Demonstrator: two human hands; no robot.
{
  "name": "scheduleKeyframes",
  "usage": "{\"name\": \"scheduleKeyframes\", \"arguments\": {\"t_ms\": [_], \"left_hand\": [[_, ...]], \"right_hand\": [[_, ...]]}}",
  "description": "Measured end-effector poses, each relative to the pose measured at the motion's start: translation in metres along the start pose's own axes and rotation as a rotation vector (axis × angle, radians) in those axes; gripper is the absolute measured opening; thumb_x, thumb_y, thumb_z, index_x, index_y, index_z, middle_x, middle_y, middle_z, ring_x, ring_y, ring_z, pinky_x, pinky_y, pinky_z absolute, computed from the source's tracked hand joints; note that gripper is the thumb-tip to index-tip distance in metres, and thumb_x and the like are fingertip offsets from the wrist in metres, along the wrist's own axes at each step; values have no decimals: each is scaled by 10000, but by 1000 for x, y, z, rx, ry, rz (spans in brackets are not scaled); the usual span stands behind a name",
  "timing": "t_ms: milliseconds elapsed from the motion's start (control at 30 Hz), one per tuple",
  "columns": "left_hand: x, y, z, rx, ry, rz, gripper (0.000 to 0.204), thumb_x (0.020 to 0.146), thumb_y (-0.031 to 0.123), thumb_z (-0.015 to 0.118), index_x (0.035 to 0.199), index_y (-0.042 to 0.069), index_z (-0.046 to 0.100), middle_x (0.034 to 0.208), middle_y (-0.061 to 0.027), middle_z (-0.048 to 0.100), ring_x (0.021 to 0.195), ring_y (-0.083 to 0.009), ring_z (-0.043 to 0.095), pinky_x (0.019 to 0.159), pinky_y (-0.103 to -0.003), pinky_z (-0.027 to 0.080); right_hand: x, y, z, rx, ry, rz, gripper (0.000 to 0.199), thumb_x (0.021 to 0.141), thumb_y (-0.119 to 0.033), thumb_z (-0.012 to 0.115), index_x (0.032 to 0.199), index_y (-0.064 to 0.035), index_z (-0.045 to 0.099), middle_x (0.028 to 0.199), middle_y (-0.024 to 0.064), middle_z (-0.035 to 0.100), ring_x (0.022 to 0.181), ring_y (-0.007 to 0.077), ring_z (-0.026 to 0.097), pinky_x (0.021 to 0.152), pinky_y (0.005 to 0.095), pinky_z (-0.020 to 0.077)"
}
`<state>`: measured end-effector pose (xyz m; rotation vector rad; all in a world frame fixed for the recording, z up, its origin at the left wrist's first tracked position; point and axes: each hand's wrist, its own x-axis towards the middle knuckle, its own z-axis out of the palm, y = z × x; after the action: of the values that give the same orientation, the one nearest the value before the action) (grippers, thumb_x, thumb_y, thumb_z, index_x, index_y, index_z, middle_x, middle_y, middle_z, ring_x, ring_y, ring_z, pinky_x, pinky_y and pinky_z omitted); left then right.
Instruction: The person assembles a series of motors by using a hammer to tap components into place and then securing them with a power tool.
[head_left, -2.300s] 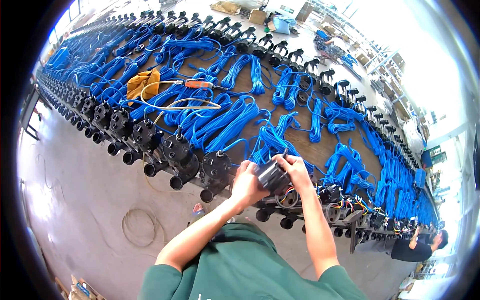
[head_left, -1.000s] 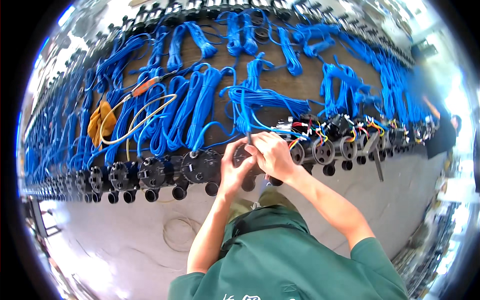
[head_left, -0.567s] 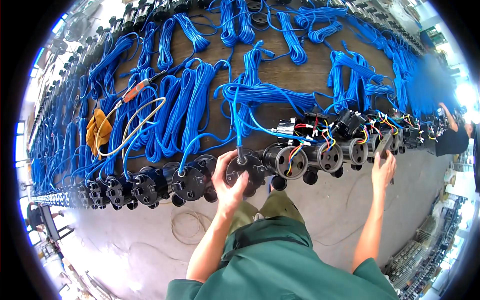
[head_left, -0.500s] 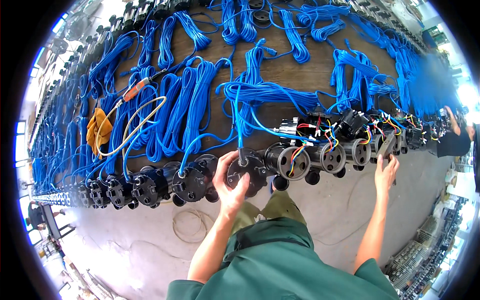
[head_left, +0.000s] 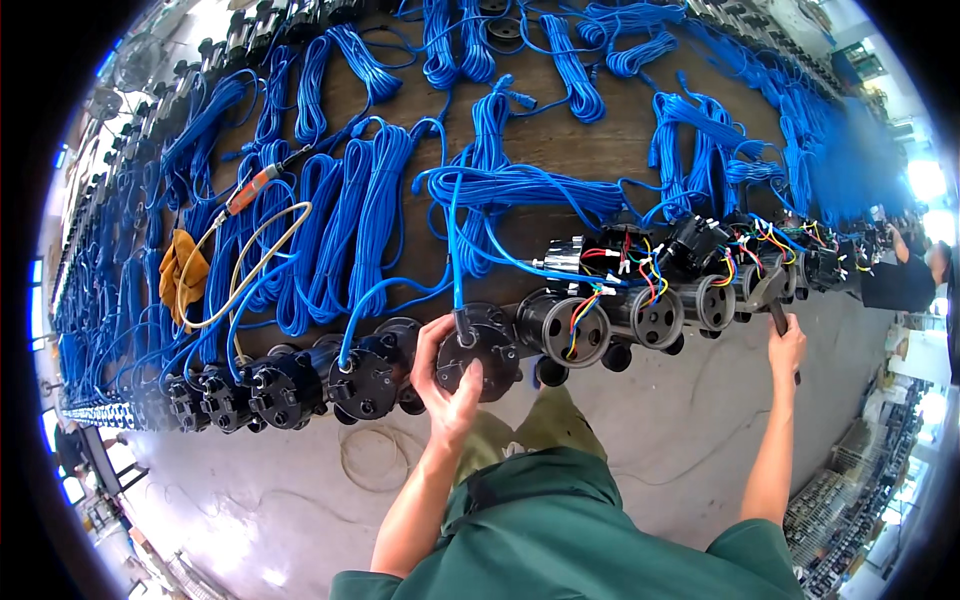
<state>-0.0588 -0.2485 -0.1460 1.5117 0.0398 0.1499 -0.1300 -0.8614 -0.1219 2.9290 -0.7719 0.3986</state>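
My left hand [head_left: 449, 388] is wrapped round the left side of a round black end cap [head_left: 495, 347] on a cylindrical housing at the table's near edge. Its thumb lies across the cap's face, and a blue cable [head_left: 457, 240] rises from the fitting on top. Over to the right, my right hand [head_left: 787, 347] is closed round the dark handle of a hammer [head_left: 768, 289], whose grey head points up and left in front of the housings. Between the hands stand open grey housings [head_left: 577, 331] with coloured wires [head_left: 583, 312] coming out.
Capped black housings [head_left: 285, 388] line the edge to the left. Bundled blue cables [head_left: 380, 215] cover much of the brown tabletop [head_left: 420, 95]. An orange-handled tool [head_left: 252, 190] with a pale hose lies by a mustard cloth [head_left: 184, 268]. Another person [head_left: 905, 280] is at far right.
My right hand has closed round the hammer's handle and moved slightly right and down, tilting the hammer. The left hand stays on the cap. The whole view has shifted a little.
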Motion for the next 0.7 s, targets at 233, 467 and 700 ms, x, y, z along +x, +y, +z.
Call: {"name": "scheduleKeyframes", "arguments": {"t_ms": [233, 467, 700], "left_hand": [[-1, 12, 2, -21, 62, -17, 561, 784, 217, 717, 1268, -55, 634, 1257, -156, 620, 1183, -263, 609, 1069, -399, 470], [-3, 16, 0, -21, 42, -26, 534, 793, 173, 716, 1277, -39, 633, 1232, -133, 605, 1150, -238, 621, 1029, -373, 498], [-3, 10, 0, -70, 44, -66, 503, 777, 121, 749, 1252, -10, 647, 1191, -110, 620, 1116, -220, 643, 990, -361, 521]], "right_hand": [[-91, -155, -121, 928, -419, 401, 480, 1044, -418, 672, 768, -46, 540, 681, -16, 555, 581, 101, 516, 531, 338, 414], [-125, -326, -185, 1019, -927, -107, 192, 998, -170, 731, 1011, 7, 660, 737, 61, 674, 613, 133, 592, 588, 328, 469], [-128, -362, -178, 680, -637, -525, 278, 982, -229, 744, 1087, -13, 602, 768, 212, 707, 721, 431, 713, 621, 457, 545]]}}
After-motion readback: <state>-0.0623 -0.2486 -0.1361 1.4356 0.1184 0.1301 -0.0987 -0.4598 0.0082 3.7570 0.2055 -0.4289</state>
